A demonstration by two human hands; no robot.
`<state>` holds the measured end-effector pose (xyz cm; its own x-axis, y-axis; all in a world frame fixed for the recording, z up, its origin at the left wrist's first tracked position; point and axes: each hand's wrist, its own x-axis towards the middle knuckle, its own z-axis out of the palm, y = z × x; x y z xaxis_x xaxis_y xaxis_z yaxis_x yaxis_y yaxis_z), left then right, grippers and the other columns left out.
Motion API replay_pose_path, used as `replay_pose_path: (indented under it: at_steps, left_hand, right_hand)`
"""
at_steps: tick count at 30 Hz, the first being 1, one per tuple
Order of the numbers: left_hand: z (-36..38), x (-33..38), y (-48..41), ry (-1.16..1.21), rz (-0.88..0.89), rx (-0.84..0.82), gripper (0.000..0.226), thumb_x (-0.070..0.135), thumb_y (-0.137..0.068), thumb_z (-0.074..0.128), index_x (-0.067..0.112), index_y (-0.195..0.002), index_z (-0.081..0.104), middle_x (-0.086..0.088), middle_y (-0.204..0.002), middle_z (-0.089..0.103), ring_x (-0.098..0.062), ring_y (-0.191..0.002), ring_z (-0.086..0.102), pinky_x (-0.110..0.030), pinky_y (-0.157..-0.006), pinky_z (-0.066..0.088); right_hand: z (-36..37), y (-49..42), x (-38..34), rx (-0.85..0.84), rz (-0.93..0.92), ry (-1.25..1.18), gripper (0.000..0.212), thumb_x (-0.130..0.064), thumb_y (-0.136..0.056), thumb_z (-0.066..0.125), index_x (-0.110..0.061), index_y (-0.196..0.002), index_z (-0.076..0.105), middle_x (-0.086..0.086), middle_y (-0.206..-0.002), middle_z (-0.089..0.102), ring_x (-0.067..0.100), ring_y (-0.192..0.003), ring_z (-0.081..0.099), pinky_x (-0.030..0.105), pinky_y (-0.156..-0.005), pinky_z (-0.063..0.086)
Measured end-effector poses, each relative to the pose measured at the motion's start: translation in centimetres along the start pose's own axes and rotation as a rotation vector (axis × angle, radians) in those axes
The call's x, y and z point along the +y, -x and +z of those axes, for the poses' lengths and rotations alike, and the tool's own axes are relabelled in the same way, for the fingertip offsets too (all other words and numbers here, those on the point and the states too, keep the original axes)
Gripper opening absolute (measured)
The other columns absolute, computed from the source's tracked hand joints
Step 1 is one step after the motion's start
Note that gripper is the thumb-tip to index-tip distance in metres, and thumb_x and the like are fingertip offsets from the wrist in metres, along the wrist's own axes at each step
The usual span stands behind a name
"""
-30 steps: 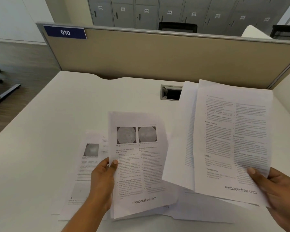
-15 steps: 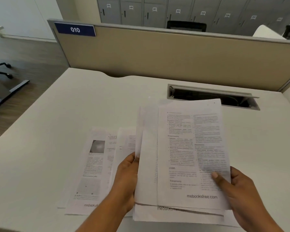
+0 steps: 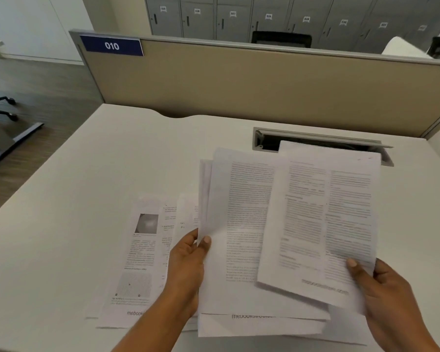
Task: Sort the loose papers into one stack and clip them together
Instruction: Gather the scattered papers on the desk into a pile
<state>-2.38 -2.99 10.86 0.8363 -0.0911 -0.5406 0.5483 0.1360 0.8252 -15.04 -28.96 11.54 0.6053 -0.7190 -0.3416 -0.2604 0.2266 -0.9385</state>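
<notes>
two bundles of paper are held above the tabletop (image 3: pixel 87 199): my left grip (image 3: pixel 188 260) pinches a fanned sheaf (image 3: pixel 239 224) at its 9 o'clock edge, and my right grip (image 3: pixel 386 295) is clamped on a top sheet (image 3: pixel 328 212) at its 5 o'clock corner, overlapping the sheaf. loose pages (image 3: pixel 142 250) lie flat at 9 o'clock.

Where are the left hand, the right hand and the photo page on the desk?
Left hand (image 3: pixel 188 262): head view, back of hand, gripping paper pile (image 3: pixel 239 224).
Right hand (image 3: pixel 384 290): head view, thumb base, gripping other papers (image 3: pixel 323 219).
Photo page (image 3: pixel 140 252): head view, text below photo.
</notes>
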Motion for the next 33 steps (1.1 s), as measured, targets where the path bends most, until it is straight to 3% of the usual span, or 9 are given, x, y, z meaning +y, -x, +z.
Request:
replay_pose_path:
  at_steps: [3,5,8,14,18,21,24,27,33]
  left_hand:
    - [-0.2,-0.1,-0.3,-0.003,0.005,0.003,0.02,0.018,-0.1,0.058,0.023,-0.115,0.069,0.002,-0.101,0.08,-0.023,-0.092,0.077,-0.039,-0.075,0.064]
    - [-0.2,-0.1,-0.4,-0.005,0.008,0.004,0.02,0.019,-0.1,0.058,0.023,-0.116,0.069,0.001,-0.102,0.08,-0.023,-0.091,0.077,-0.036,-0.07,0.064]
    - [0.0,-0.2,-0.3,0.022,-0.001,-0.007,0.021,0.016,-0.1,0.058,0.02,-0.117,0.069,-0.002,-0.102,0.08,-0.026,-0.092,0.077,-0.04,-0.076,0.064]
    - [0.7,-0.5,0.4,0.032,-0.006,-0.037,0.019,0.016,-0.099,0.058,0.022,-0.114,0.07,-0.001,-0.1,0.081,-0.026,-0.093,0.076,-0.042,-0.082,0.062]
    - [0.9,-0.4,0.9,0.065,-0.023,-0.068,0.022,0.017,-0.098,0.061,0.021,-0.118,0.069,-0.002,-0.104,0.08,-0.025,-0.094,0.077,-0.044,-0.082,0.063]
    - [1.0,0.0,1.2,0.09,-0.024,-0.105,0.021,0.02,-0.096,0.063,0.022,-0.116,0.071,-0.003,-0.102,0.08,-0.024,-0.089,0.078,-0.04,-0.073,0.065]
    - [1.2,0.4,1.5,0.082,-0.025,-0.122,0.02,0.023,-0.096,0.064,0.024,-0.114,0.071,-0.003,-0.102,0.08,-0.026,-0.088,0.078,-0.041,-0.07,0.065]
    - [1.4,0.6,1.8,0.068,-0.025,-0.131,0.021,0.025,-0.097,0.063,0.025,-0.116,0.071,-0.002,-0.103,0.08,-0.025,-0.09,0.078,-0.041,-0.072,0.065]
    - [-0.5,1.1,1.4,-0.026,0.022,-0.089,0.022,0.031,-0.102,0.052,0.028,-0.111,0.073,0.008,-0.103,0.08,-0.016,-0.095,0.076,-0.034,-0.082,0.061]
  right_hand:
    - [-0.8,0.1,-1.7,-0.007,-0.007,-0.095,0.012,-0.01,-0.087,0.063,-0.01,-0.097,0.07,-0.007,-0.089,0.078,0.019,-0.081,0.075,0.02,-0.06,0.059]
    - [-1.0,0.5,-2.7,-0.04,-0.031,-0.131,0.017,-0.01,-0.085,0.063,-0.008,-0.101,0.07,-0.001,-0.094,0.077,0.015,-0.079,0.075,0.023,-0.064,0.06]
    - [-0.4,1.4,-3.5,-0.109,-0.055,-0.12,0.026,-0.012,-0.076,0.068,-0.005,-0.101,0.068,0.006,-0.089,0.079,0.019,-0.075,0.076,0.027,-0.064,0.061]
    - [3.0,3.0,-2.9,-0.135,-0.056,0.065,0.017,-0.005,-0.078,0.075,-0.002,-0.092,0.066,0.008,-0.078,0.079,0.019,-0.065,0.075,0.028,-0.055,0.059]
    - [4.3,3.2,-1.9,-0.078,-0.105,0.287,0.009,-0.012,-0.079,0.078,-0.011,-0.083,0.07,0.0,-0.073,0.078,0.023,-0.07,0.075,0.033,-0.061,0.056]
    - [4.7,2.8,-1.1,0.004,-0.207,0.487,0.023,-0.023,-0.073,0.084,-0.022,-0.087,0.066,-0.004,-0.088,0.072,0.021,-0.086,0.068,0.038,-0.07,0.054]
    - [4.5,2.0,-1.0,-0.061,-0.131,0.447,0.056,-0.026,-0.069,0.087,-0.023,-0.114,0.055,-0.007,-0.111,0.064,0.016,-0.098,0.063,0.035,-0.079,0.051]
    - [4.4,1.4,-1.6,-0.292,0.102,0.114,0.038,-0.025,-0.083,0.071,-0.015,-0.119,0.065,0.005,-0.111,0.075,0.024,-0.099,0.073,0.043,-0.09,0.054]
    - [5.7,1.2,-0.6,-0.351,0.088,0.147,0.02,-0.015,-0.091,0.063,-0.009,-0.108,0.071,0.008,-0.1,0.079,0.029,-0.09,0.075,0.046,-0.086,0.056]
